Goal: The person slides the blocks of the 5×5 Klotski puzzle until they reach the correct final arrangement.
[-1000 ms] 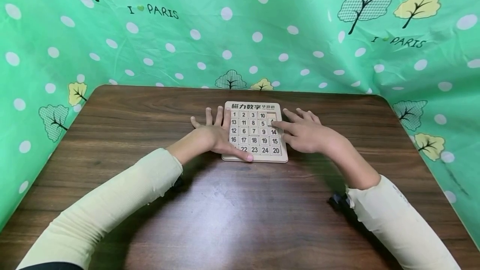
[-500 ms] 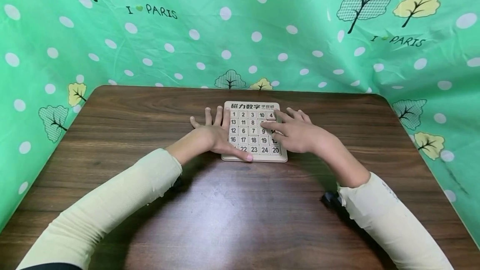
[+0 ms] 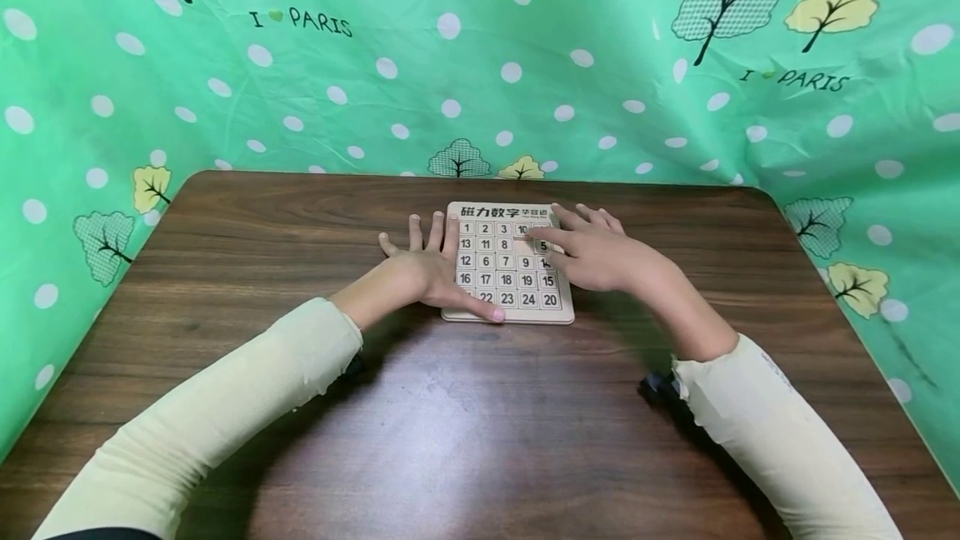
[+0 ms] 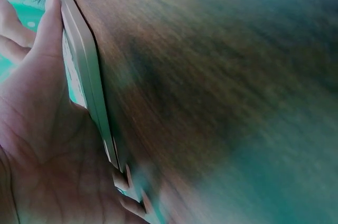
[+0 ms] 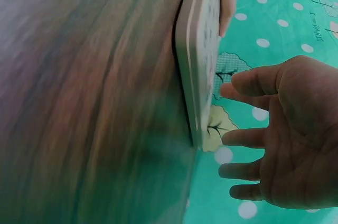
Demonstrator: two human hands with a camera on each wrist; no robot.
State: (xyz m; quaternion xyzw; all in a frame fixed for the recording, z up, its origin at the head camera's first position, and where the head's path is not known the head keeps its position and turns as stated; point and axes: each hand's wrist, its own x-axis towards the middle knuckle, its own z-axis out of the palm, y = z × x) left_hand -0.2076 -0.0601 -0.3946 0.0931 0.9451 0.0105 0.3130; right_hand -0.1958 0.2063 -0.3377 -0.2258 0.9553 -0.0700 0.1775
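A sliding number puzzle (image 3: 506, 280) lies flat on the table, its pale frame filled with square numbered tiles. My left hand (image 3: 420, 273) rests along its left side with fingers spread; the thumb lies over the bottom edge and hides a lower-left tile. From the right, my right hand (image 3: 600, 255) reaches over the board, fingers extended. Its index fingertip is by the 10 tile (image 3: 522, 230), above a vacant square in the second row. The 5 tile (image 3: 543, 246) is in the right column, partly covered by that hand. In the right wrist view its fingers are apart beside the board.
The dark wooden table (image 3: 420, 432) spreads around the puzzle. Behind and at both sides hangs a green dotted curtain (image 3: 420, 23) with tree prints. A dark device (image 3: 658, 388) is strapped under the right wrist.
The 4 tile moved up into the top-right corner, then the 5 tile slid right, leaving the vacant square where it was. My right hand shifted left and slightly up; my left hand stayed put.
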